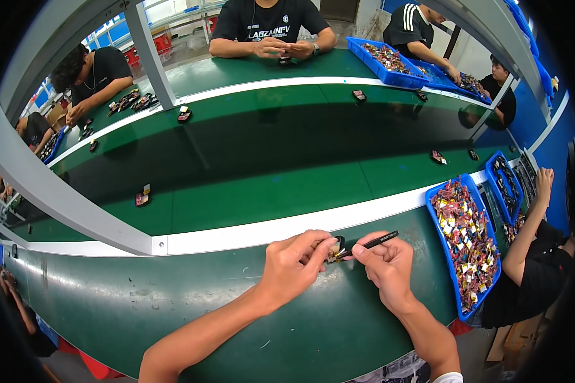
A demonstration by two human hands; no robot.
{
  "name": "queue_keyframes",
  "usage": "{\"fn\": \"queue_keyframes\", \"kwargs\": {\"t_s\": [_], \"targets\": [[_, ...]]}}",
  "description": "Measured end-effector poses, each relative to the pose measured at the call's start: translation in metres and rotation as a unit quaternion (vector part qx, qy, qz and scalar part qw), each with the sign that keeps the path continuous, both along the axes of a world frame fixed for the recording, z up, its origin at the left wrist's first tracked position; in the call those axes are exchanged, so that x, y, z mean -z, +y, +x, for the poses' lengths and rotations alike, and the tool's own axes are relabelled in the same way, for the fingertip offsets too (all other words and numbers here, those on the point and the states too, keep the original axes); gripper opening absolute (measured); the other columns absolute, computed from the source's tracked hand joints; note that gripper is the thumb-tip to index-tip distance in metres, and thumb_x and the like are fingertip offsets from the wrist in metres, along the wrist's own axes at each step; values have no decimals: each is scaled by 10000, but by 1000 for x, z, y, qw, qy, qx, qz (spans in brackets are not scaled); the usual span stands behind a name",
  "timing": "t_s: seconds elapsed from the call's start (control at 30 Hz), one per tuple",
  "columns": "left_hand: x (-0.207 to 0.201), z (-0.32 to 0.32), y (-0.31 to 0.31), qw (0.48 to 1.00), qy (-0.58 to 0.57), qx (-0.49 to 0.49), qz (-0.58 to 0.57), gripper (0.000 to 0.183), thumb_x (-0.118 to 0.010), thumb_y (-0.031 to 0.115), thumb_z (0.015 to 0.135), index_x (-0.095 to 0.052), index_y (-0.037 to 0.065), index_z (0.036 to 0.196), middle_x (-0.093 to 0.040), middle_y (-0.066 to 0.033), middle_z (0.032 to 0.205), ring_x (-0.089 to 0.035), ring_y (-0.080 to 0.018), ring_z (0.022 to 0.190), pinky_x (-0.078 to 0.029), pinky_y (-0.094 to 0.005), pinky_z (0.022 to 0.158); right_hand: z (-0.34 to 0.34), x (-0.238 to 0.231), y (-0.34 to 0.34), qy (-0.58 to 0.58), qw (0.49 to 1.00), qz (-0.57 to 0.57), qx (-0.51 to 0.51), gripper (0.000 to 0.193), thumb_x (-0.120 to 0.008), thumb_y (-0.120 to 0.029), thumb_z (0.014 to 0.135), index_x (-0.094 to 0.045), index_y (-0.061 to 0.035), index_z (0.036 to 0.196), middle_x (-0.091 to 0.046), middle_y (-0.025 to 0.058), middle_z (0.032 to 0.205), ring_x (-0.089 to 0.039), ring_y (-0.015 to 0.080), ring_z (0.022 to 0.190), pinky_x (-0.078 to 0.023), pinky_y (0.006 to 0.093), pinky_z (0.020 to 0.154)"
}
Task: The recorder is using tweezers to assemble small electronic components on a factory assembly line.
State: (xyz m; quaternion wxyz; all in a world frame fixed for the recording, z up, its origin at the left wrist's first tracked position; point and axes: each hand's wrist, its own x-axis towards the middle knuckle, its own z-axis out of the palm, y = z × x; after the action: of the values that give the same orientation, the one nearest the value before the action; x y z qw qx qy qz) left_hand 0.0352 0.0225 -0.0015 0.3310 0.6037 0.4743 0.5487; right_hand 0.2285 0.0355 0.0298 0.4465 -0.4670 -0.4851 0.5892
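Just above the near worktop, my two hands meet over one small piece. My left hand (pixel 292 262) pinches a small black plastic part (pixel 340 244), and something yellowish shows inside it. Between the thumb and fingers of my right hand (pixel 388 267) is a slim black pair of tweezers (pixel 382 239). Their tips point left into the black part, but fingers partly cover the exact contact.
A blue tray (pixel 455 281) heaped with small red, yellow and white electronic pieces stands at the right. Beyond a white rail (pixel 287 231) lies a green conveyor belt (pixel 268 179) carrying scattered small units (pixel 142 196). Grey frame posts rise at left. Co-workers sit opposite and at right.
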Motion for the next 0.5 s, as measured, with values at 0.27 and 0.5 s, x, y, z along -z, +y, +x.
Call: {"fn": "queue_keyframes", "kwargs": {"t_s": [0.27,0.5], "targets": [[7,2,2,995,68,-30,69,67,-707,22,946,-722,-28,988,-741,-113,741,-721,-127,588,-544,-218,479,-1,-1,0,-14,1000,-14,-4,129,-747,-60,923,-667,12,994,-765,155,845,-496,5,501,-264,199,421],[7,2,1,995,66,-32,66,60,-711,20,943,-721,-31,973,-738,-108,723,-722,-125,583,-540,-216,474,-2,-2,-2,-7,1000,-14,-6,118,-712,26,929,-643,64,1017,-749,176,908,-748,189,831,-567,244,723]]}}
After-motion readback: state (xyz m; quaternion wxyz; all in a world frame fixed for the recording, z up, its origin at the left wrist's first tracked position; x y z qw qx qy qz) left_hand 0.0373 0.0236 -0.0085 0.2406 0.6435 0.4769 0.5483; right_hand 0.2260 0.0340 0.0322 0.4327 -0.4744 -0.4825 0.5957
